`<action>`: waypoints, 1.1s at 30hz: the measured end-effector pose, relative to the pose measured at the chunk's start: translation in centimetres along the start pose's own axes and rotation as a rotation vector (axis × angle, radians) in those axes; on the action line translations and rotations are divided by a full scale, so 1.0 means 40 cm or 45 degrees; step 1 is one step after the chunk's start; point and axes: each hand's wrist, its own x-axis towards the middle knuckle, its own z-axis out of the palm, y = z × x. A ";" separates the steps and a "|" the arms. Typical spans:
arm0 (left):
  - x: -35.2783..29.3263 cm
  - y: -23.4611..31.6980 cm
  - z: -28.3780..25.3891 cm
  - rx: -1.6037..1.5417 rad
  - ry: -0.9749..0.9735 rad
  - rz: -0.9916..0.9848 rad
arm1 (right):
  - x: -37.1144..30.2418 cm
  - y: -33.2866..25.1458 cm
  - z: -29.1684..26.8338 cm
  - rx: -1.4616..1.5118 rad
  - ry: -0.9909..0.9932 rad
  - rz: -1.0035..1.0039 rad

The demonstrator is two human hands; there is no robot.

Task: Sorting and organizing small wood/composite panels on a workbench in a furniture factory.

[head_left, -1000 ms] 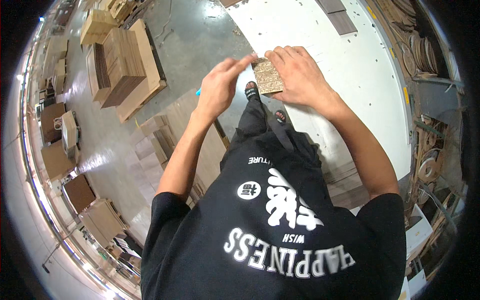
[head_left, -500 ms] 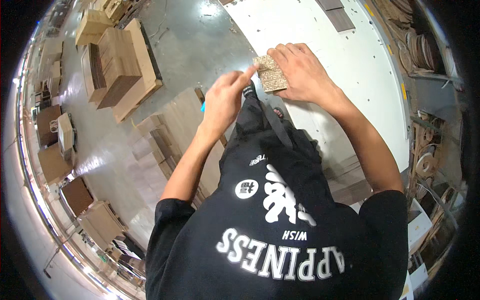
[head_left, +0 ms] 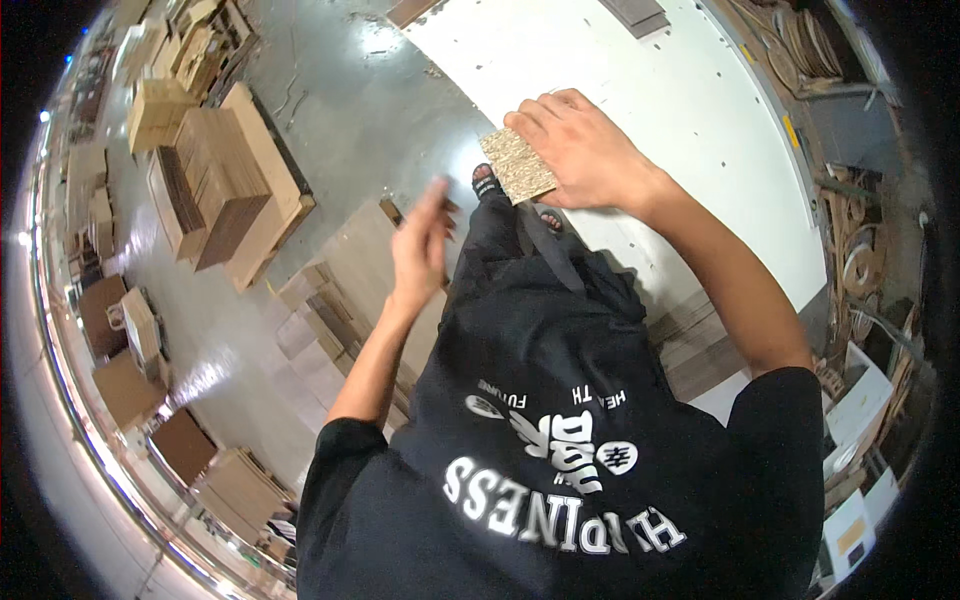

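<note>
My right hand point(head_left: 585, 150) grips a small tan, speckled block of particleboard point(head_left: 517, 165) by its right side, above the near-left edge of a white worktable point(head_left: 690, 130). The fingers wrap over its far edge, and the thumb is mostly hidden. My left hand point(head_left: 424, 245) hangs in the air to the left of the block, apart from it. Its fingers are stretched out, somewhat blurred, and nothing shows in them.
Brown boards point(head_left: 690, 340) lie at the table's near end, and dark strips point(head_left: 637, 15) at its far end. On the left, stacked panels point(head_left: 225, 170) stand on a pallet point(head_left: 275, 195). More boards point(head_left: 325, 300) are stacked beside my left forearm. Scrap pieces point(head_left: 862, 265) crowd the right side.
My left hand has come away from the block, moving down and left, with its fingers now extended. My right hand has shifted slightly left, and the block is tilted to show a broader speckled surface.
</note>
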 end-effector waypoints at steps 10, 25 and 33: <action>0.506 -0.231 0.180 -1.007 0.030 -0.548 | 0.006 -0.019 -0.019 0.004 -0.096 0.052; 0.797 -0.399 0.265 -0.366 -0.323 -0.500 | 0.038 -0.043 -0.018 0.057 -0.232 0.378; 0.434 -0.314 0.088 -0.317 -0.788 0.490 | 0.015 -0.075 -0.032 0.031 -0.205 0.504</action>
